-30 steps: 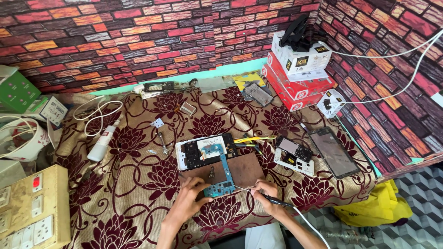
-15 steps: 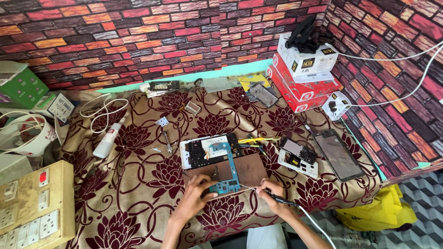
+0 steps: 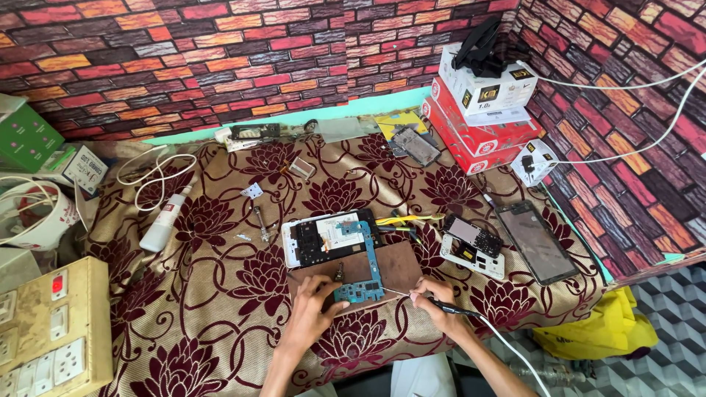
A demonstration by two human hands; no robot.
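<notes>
Blue circuit board point(image 3: 362, 283) lies on a brown pad point(image 3: 390, 268) at the bench point(image 3: 220, 294) front edge. Left hand point(image 3: 312, 312) fingers close on its lower left corner. Right hand point(image 3: 435, 300) fingers grip a corded soldering iron point(image 3: 460, 312), tip at the board's right edge. Opened white phone shell point(image 3: 323, 237) lies just behind, parts inside. Stacked red and white boxes point(image 3: 482, 110) stand at the far right.

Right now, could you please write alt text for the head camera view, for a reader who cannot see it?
The left hand steadies a blue circuit board on a brown mat while the right hand holds a corded tool at it. Opened phones lie on the flowered cloth.
</notes>
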